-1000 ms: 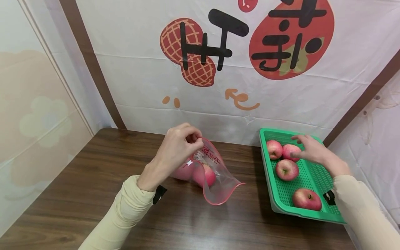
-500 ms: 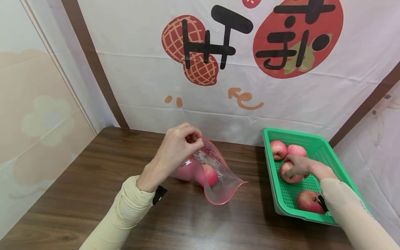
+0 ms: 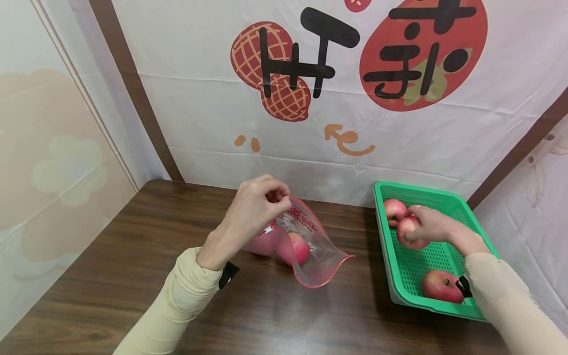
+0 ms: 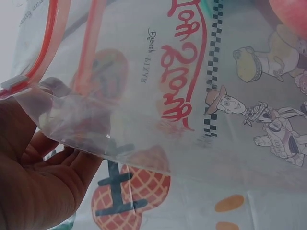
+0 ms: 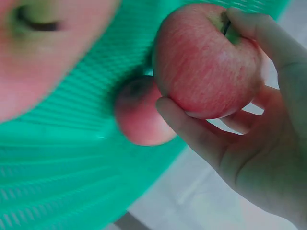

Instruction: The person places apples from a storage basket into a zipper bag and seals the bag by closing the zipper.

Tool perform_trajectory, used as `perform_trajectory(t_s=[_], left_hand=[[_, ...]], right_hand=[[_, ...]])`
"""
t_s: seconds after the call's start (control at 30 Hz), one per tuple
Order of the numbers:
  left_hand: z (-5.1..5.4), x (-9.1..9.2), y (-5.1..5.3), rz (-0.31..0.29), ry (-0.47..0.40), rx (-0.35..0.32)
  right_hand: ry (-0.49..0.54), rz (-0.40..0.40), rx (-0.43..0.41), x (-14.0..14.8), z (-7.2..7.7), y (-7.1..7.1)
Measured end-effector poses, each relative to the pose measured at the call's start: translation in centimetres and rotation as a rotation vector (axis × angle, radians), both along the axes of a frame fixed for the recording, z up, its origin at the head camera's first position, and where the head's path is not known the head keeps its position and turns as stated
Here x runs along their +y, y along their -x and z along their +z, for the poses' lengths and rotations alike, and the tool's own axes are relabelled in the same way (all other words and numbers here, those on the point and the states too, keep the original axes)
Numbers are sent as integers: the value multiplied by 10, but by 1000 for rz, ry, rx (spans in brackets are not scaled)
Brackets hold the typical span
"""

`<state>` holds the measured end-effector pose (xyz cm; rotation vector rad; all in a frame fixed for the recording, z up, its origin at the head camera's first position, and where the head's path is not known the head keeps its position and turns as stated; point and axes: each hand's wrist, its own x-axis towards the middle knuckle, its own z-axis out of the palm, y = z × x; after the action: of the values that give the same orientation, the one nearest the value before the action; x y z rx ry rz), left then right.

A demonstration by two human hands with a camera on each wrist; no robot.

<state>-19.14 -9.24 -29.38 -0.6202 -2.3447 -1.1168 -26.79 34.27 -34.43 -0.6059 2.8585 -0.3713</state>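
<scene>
My left hand (image 3: pixel 253 209) pinches the upper edge of a clear zip bag (image 3: pixel 326 264) with a red rim. The bag's mouth gapes to the right, and apples (image 3: pixel 300 248) lie inside it. Red lettering and cartoon figures show on the bag in the left wrist view, along with a pale zip slider (image 4: pixel 14 82). Over the green basket (image 3: pixel 392 283), my right hand (image 3: pixel 432 224) grips a red apple (image 5: pixel 206 62) between thumb and fingers. Behind the held apple, one apple (image 3: pixel 394 212) sits in the far left corner; another apple (image 3: pixel 439 286) lies near the front.
The basket stands at the right of a brown wooden table (image 3: pixel 111 276). A white printed cloth (image 3: pixel 199 123) hangs behind the table, close to its far edge. More cloth (image 3: pixel 57 162) stands along the left side.
My right hand came down into the basket, took hold of the middle apple and raised it slightly. The left hand and bag have barely moved.
</scene>
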Motion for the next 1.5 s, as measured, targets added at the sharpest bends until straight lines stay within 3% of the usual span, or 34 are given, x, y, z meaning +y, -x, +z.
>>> perform_trajectory(t_s=[0.1,0.33,0.57,0.7,0.87,1.03,1.23,1.5], left_hand=[[1,1,1,-3,7,7],[1,3,3,-8,21,-6],[2,6,5,-9,18,-32],[4,7,5,-20,14,-49],[5,9,6,-20,17,-67],[5,9,5,-29,-4,-113],[9,10,3,-19,-24,-168],[15,11,1,-47,-62,-276]], right_hand=[[-21,15,107,-12,20,-2],[21,44,224,-53,70,-18],[135,97,306,-104,112,-49],[156,165,346,-133,127,-66],[183,292,358,-163,132,-81],[205,396,272,-189,126,-87],[157,357,238,-201,115,-89],[-3,323,396,-202,104,-84]])
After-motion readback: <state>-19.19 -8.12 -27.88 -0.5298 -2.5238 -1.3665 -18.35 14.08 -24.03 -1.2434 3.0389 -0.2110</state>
